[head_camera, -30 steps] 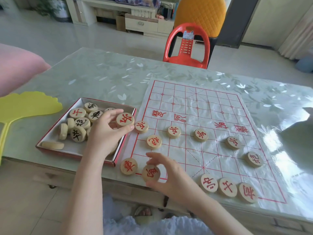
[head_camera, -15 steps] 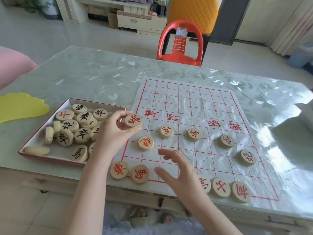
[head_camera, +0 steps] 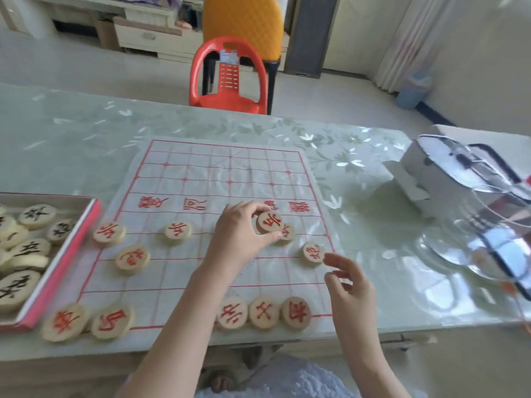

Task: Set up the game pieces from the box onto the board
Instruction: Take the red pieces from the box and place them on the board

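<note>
A white plastic board with a red grid lies on the table. Several round wooden pieces with red characters stand on its near half. My left hand reaches across the board and pinches a red-marked piece just above another piece on the right side. My right hand hovers with loosely bent fingers near the board's right edge, beside a piece, holding nothing. The red-edged box at the left holds several black-marked pieces.
A red plastic chair stands beyond the table's far edge, a yellow chair behind it. A white box with a clear lid sits at the right. The table's near edge runs just below the front row of pieces.
My left hand has carried the red-marked piece from beside the box across to the board's right side. My right hand has moved right, away from the front-left pieces. The view has shifted right.
</note>
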{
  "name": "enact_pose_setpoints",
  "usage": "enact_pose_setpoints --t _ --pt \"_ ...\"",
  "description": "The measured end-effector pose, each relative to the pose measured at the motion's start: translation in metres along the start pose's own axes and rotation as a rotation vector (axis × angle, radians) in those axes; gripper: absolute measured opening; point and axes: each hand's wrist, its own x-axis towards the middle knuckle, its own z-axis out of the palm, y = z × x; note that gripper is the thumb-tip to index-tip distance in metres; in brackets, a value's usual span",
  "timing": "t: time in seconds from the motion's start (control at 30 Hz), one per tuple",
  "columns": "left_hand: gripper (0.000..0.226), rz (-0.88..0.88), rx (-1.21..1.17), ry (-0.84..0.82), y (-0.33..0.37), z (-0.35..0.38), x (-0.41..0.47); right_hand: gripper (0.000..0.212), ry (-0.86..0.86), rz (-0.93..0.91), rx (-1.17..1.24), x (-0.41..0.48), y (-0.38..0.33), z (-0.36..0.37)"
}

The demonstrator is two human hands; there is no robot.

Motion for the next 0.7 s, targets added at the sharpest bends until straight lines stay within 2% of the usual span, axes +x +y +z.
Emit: enact_pose_setpoints --t 0.3,0.6,0.7 --pt "0.046 0.099 0.11 0.007 0.046 0.092 0.037 0.032 0.053 0.147 0.023 0.015 0.025 -0.045" --pt "0.045 0.041 0.294 -0.031 0.049 0.138 0.046 0.033 0.02 0.186 0.109 0.018 0.028 -0.046" --pt "0.052 0.033 0.303 -0.04 0.046 0.14 0.045 0.033 -0.004 0.174 0.102 0.016 0.028 -0.044"
